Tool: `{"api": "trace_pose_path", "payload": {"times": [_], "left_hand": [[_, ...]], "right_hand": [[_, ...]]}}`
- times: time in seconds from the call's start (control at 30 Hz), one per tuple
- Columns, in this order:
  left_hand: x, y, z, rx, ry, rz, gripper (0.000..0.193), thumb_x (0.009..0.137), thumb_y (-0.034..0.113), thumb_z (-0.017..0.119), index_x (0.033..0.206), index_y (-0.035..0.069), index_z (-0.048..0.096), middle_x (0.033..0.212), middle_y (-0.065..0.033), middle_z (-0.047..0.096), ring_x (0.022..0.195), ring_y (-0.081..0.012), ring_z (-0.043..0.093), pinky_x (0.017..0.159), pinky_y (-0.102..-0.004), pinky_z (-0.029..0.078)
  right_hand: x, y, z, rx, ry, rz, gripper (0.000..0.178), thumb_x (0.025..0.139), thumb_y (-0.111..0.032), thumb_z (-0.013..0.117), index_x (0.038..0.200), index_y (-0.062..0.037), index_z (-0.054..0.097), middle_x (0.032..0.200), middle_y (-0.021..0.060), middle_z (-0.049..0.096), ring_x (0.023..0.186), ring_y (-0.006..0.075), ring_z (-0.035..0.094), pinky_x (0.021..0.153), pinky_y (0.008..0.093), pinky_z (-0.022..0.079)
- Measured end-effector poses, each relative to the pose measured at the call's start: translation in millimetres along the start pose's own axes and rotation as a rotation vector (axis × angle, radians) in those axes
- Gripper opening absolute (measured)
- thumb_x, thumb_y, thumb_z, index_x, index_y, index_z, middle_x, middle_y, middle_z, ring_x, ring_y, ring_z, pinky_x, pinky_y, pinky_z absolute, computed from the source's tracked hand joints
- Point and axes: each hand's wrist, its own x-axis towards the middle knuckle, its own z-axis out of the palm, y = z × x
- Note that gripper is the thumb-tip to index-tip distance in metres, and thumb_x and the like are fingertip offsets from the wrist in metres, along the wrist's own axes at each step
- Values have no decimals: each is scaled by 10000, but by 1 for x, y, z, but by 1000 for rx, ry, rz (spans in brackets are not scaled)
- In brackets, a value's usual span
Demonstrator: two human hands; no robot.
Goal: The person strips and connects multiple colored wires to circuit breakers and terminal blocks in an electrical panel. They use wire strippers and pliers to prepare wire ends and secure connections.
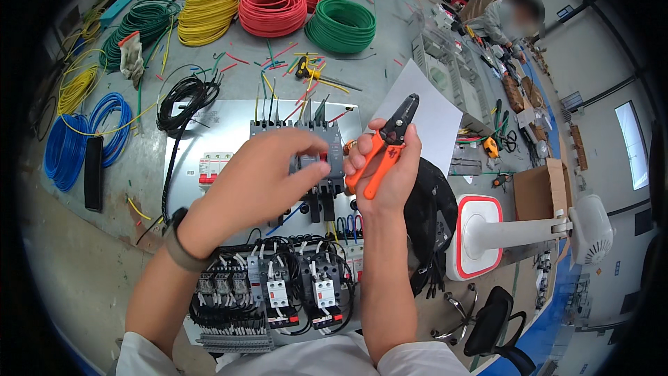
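Observation:
My right hand (396,191) is closed round a wire stripper (400,120) with orange handles and dark jaws, which point up and away. My left hand (261,174) is above the dark moulded-case circuit breakers (335,153), its fingers bent and the thumb apart. Nothing shows in its grasp, and it hides part of the breakers. Short coloured wires rise from their far terminals. They sit on a metal mounting plate (229,120), with a small red-and-white breaker (213,168) to the left. Nearer me are wired contactors (277,292).
Coils of yellow wire (207,14), red wire (271,10), green wire (341,26) and blue wire (66,153) lie round the table. A yellow-handled screwdriver (316,75) lies among wire scraps. White paper (424,115) and a white fan (480,237) are at right. A person (497,21) sits beyond.

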Motion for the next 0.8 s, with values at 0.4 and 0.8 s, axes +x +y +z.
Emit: {"api": "trace_pose_path", "payload": {"times": [0.4,0.8], "left_hand": [[88,-71,44,-14,-24,31,371,1004,116,620,1333,-51,659,1201,-202,742,1075,-290,720,961,-388,552],[120,-96,46,-429,58,-71,219,1066,110,578,1179,-39,693,1025,-78,739,885,-133,715,750,-285,572]], "right_hand": [[2,7,5,-183,224,-31,564,1119,-576,370,1202,-52,558,830,109,657,686,211,631,590,371,523],[8,13,-1,-81,213,95,581,1123,-574,384,1325,-73,598,957,106,687,793,204,646,704,369,547]]}}
